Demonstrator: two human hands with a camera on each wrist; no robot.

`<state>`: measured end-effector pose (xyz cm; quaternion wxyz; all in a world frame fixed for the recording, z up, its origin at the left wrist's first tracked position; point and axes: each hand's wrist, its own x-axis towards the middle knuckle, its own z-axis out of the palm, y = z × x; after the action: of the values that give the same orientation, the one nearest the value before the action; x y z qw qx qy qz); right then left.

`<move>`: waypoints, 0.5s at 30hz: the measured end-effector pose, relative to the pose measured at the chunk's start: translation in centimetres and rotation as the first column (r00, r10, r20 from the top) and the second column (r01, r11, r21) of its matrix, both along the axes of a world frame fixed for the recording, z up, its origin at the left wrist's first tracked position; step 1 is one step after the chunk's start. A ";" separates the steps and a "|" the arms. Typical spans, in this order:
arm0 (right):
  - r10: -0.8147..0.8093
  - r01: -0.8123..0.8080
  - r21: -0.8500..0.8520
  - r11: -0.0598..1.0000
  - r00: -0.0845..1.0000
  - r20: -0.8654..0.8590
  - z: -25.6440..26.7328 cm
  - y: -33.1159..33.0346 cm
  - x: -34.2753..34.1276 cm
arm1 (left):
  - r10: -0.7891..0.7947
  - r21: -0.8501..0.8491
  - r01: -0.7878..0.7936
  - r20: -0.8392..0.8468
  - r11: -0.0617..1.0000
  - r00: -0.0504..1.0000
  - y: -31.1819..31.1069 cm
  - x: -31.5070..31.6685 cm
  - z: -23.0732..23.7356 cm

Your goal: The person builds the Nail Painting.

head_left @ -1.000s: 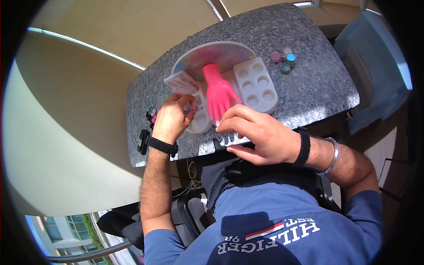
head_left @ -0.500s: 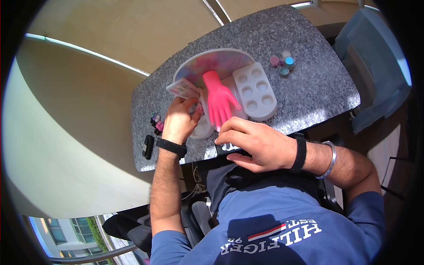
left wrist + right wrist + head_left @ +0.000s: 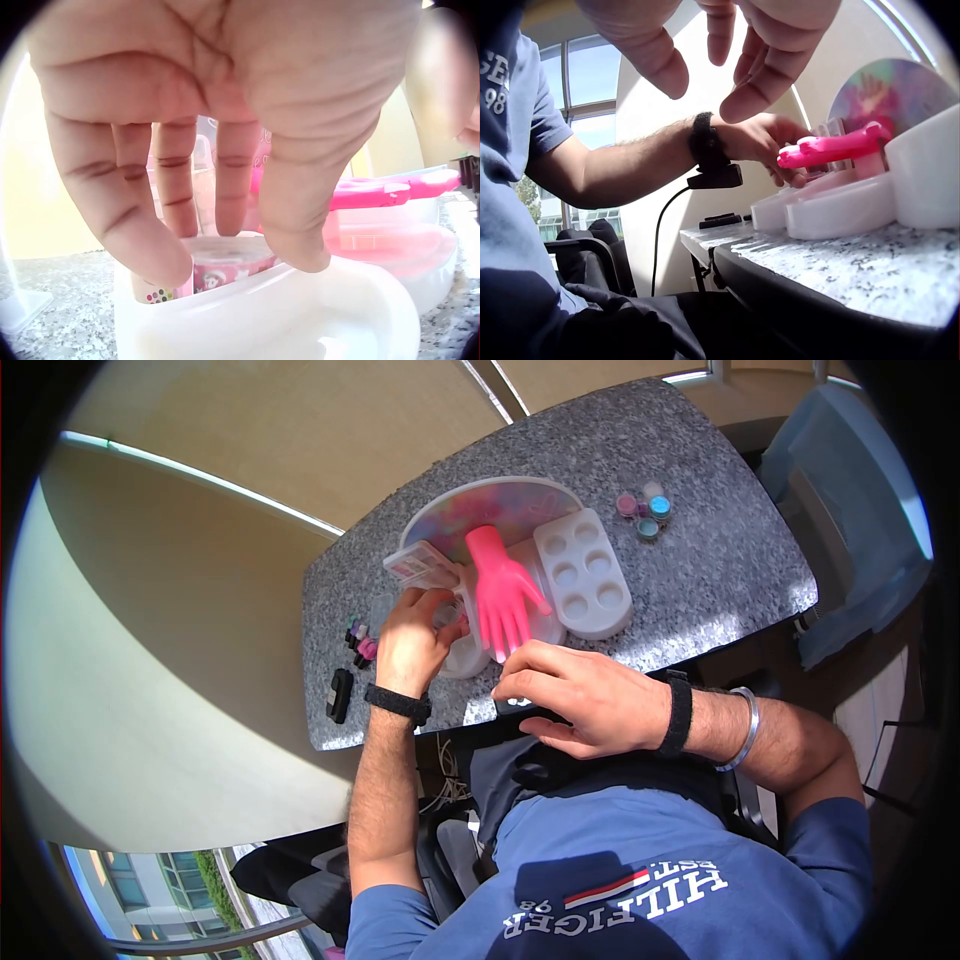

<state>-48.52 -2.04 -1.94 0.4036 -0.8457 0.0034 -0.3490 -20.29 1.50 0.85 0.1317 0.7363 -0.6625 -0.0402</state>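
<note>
My left hand (image 3: 410, 645) reaches down into the left wing of a white plastic nail-play stand (image 3: 466, 661). Its thumb and fingers curl round a small, round, clear-topped item with a pink printed side (image 3: 231, 273), low in a compartment of the tray. The palm covers part of it in the head view. A bright pink model hand (image 3: 505, 600) lies palm-down in the middle of the stand, its fingers toward me. Near those fingertips hovers my right hand (image 3: 595, 702), loosely bent, with nothing between thumb and fingers.
The right wing (image 3: 587, 575) has several round wells. Behind the model hand rises a curved, colourful backboard (image 3: 490, 500), with a clear hinged case (image 3: 422, 563) at its left. Little glitter pots (image 3: 648, 510) stand right; small bottles (image 3: 363, 644) and a black object (image 3: 340, 695) lie left.
The head view has shifted, so the table sits slightly lower and further right. My left hand stays at the left wing, and my right hand keeps hovering with fingers bent.
</note>
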 end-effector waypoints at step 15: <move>-0.007 0.006 -0.024 1.000 1.000 -0.022 0.1 0.1 -0.1 | -0.033 -0.138 0.030 -0.014 0.990 0.999 0.5 1.1 -2.1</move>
<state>-48.64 -1.95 -1.79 0.3922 -0.8543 0.0063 -0.3411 -19.23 1.96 -1.29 0.1869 0.7145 -0.6742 -0.0025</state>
